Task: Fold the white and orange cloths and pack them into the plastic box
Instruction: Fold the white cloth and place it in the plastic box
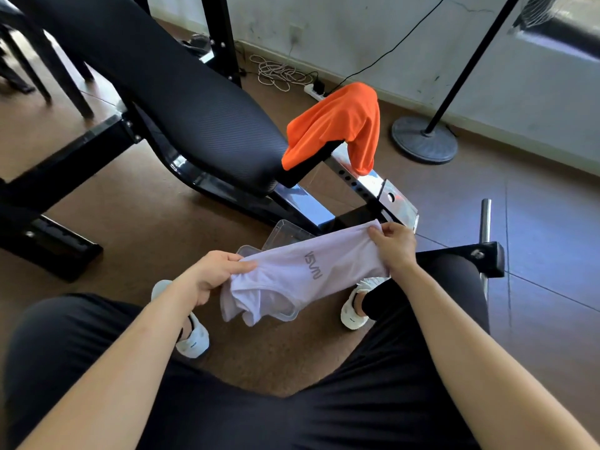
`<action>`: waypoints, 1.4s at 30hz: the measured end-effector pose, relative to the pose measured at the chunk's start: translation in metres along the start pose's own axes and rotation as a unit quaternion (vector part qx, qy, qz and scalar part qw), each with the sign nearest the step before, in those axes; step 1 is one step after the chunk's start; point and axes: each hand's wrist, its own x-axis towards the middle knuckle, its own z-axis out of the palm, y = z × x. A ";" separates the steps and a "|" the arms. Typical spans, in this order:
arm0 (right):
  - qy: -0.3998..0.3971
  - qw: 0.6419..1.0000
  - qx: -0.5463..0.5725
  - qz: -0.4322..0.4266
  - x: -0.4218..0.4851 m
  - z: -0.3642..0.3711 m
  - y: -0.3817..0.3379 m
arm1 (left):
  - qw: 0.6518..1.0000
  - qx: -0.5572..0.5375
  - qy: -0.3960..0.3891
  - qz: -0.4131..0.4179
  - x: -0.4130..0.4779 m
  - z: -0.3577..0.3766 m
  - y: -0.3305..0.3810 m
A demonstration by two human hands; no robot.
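Item 1: left hand. Thumb on top and fingers curled beneath, pinching the near-left edge of the white cloth.

Item 2: right hand. Fingers curled over the far-right end of the same cloth, gripping it.

Item 3: white cloth. Stretched between the two sets of fingers and held in the air, with grey lettering facing up. A loose, crumpled part hangs below the left fingers.

Item 4: plastic box. Clear, on the floor directly under the cloth. Only one rim beside the left fingertips and one corner below the hanging part show.

Item 5: lid. Clear, tilted, just beyond the box, between the two hands and further out.

Item 6: orange cloth. Draped over the end of the black bench, well beyond the right fingers and touched by neither hand.

Item 7: white shoes, one below the left wrist and one below the right wrist.

Item 8: round stand base, on the floor far beyond the right fingers, near the wall.
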 end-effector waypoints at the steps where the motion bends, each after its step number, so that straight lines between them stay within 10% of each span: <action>1: -0.004 1.000 -0.001 -0.012 -0.004 0.002 -0.002 | 1.000 -0.011 0.007 -0.001 0.000 0.002 0.000; 23: -0.204 0.919 -0.025 -0.337 -0.117 0.072 -0.016 | 0.987 -0.156 0.027 0.023 0.003 0.050 -0.002; 29: -0.286 0.871 -0.057 -0.396 -0.120 0.074 -0.015 | 0.989 -0.015 0.114 0.088 0.006 0.048 -0.006; 35: -0.196 0.941 0.015 -0.277 -0.089 0.057 -0.017 | 0.948 0.189 0.086 0.241 -0.005 0.032 -0.001; 42: -0.335 0.854 -0.176 -0.359 -0.072 0.042 -0.020 | 0.906 0.279 -0.025 0.317 -0.013 0.015 -0.005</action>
